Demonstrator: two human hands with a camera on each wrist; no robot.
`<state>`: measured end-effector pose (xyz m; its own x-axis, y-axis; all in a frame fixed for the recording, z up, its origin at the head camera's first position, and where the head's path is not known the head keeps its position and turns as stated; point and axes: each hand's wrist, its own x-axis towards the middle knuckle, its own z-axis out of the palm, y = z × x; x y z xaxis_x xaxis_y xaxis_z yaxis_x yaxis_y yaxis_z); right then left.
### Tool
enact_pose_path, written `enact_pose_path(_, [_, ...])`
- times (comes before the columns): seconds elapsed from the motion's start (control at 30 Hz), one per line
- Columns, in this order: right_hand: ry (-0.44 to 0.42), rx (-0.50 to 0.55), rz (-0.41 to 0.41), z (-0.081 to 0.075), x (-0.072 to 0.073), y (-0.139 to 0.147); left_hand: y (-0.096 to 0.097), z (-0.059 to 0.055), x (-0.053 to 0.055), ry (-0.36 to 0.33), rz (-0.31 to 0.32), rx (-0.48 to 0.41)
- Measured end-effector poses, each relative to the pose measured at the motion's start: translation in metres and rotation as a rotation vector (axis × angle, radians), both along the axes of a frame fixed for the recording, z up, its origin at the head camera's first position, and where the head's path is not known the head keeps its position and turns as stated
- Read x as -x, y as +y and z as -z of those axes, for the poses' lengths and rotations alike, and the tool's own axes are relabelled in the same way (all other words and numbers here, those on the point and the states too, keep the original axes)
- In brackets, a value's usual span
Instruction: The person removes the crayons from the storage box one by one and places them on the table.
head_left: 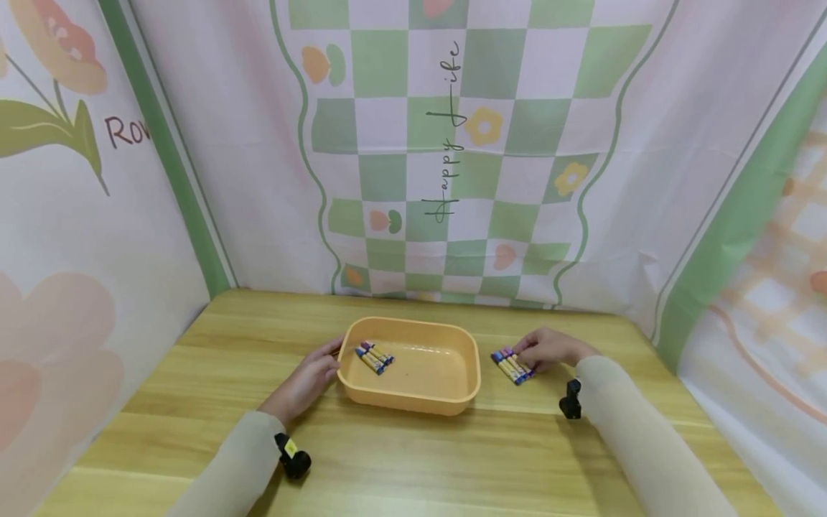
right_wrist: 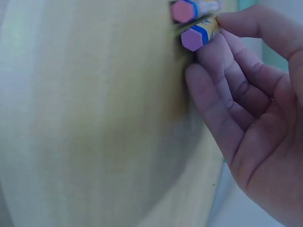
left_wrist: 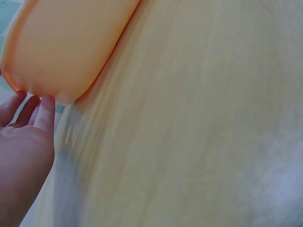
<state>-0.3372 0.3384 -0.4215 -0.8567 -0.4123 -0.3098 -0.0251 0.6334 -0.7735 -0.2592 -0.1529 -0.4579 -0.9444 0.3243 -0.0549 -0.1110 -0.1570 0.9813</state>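
Note:
A yellow-orange plastic basin (head_left: pixel 407 402) stands mid-table, with a small bunch of crayons (head_left: pixel 371 357) lying at its left inside. My left hand (head_left: pixel 309 380) is at the basin's left end; in the left wrist view its extended fingertips (left_wrist: pixel 46 106) touch the outer wall. To the right of the basin, several crayons (head_left: pixel 509 368) lie side by side on the table. At their right side, my right hand (head_left: pixel 549 348) pinches a purple-ended crayon (right_wrist: pixel 192 39) between thumb and fingers. Beside that one is a pink-ended crayon (right_wrist: pixel 183 10).
The wood-grain table (head_left: pixel 413 467) reaches back to a hanging cloth (head_left: pixel 433 172) with green and white checks. More printed cloth (head_left: pixel 58 237) hangs on the left side. Black wrist cameras (head_left: pixel 293 463) are strapped over both light sleeves (head_left: pixel 646 431).

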Motion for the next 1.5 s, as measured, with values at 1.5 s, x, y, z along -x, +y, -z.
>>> enact_pose_path(1.5, [0.142,-0.052,-0.205,-0.091,0.010,-0.102,0.001,0.000,0.002,-0.003,-0.004,0.014])
